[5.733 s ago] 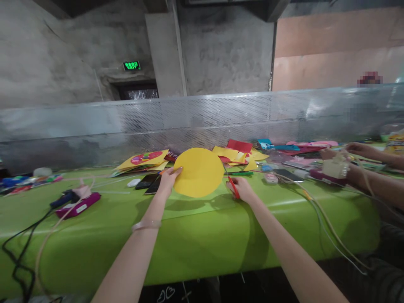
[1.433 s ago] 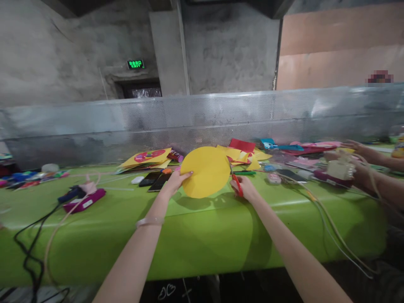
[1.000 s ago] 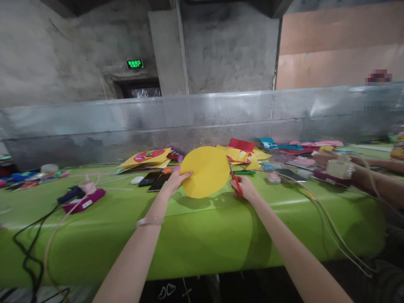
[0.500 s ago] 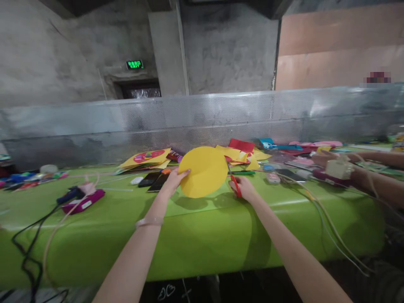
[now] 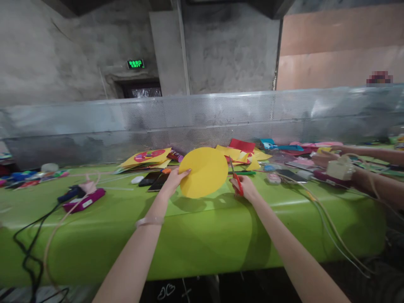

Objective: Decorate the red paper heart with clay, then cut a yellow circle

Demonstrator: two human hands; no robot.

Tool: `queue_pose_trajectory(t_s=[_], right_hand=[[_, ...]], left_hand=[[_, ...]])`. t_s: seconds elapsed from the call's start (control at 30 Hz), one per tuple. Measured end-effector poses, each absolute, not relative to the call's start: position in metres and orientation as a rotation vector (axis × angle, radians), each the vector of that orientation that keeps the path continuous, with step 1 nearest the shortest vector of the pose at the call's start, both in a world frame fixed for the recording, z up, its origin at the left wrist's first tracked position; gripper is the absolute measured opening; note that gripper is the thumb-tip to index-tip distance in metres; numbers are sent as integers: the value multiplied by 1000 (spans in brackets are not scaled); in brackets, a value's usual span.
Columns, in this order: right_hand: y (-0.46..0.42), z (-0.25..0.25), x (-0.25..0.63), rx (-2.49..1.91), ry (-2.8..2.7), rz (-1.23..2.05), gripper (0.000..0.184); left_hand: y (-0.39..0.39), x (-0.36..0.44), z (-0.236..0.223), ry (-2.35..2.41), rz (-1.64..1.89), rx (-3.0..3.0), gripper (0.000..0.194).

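Note:
A round sheet of yellow paper (image 5: 203, 172) is tilted up above the table. My left hand (image 5: 173, 184) pinches its left edge, thumb on the front face and the other fingers hidden behind. My right hand (image 5: 245, 188) is wrapped around the red handles of a pair of scissors (image 5: 239, 185). Their blades point up and lie just right of the disc, with a small gap between them and its edge. Behind the disc are yellow paper scraps (image 5: 259, 154) and a red paper piece (image 5: 241, 145).
Phones (image 5: 150, 179) lie beside my left hand, near a stack of decorated yellow sheets (image 5: 148, 158). A purple power strip (image 5: 84, 200) with cables sits at left. A co-worker's hands (image 5: 325, 159) work at right. A perforated metal panel (image 5: 202, 113) borders the green table (image 5: 202, 244).
Over the last second the disc shifts slightly left and the scissors move a little right, so they now stand apart from its edge. The co-worker's hands also shift.

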State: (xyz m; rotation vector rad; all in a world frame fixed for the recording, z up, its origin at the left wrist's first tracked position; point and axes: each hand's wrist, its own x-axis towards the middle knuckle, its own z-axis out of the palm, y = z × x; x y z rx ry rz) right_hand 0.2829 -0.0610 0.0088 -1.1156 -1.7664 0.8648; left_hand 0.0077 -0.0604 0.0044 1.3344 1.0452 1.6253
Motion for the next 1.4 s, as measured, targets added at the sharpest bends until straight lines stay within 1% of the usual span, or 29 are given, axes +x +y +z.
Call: queue_pose_trajectory(t_s=[0.2, 0.43, 0.7, 1.17, 1.4], right_hand=[[-61, 7, 283, -1075, -1807, 890, 19], [-65, 8, 283, -1075, -1848, 843, 18], [-63, 7, 283, -1078, -1860, 808, 19], [-63, 7, 283, -1082, -1846, 873, 19], [-62, 6, 284, -1074, -1877, 817, 18]], left_hand=[[-65, 12, 7, 1032, 1590, 1341, 44], [-66, 12, 7, 1039, 1585, 1350, 40], [-63, 10, 6, 1027, 1578, 1354, 43], [-63, 9, 6, 1053, 1575, 1368, 47], [-61, 8, 4, 1037, 1595, 1364, 46]])
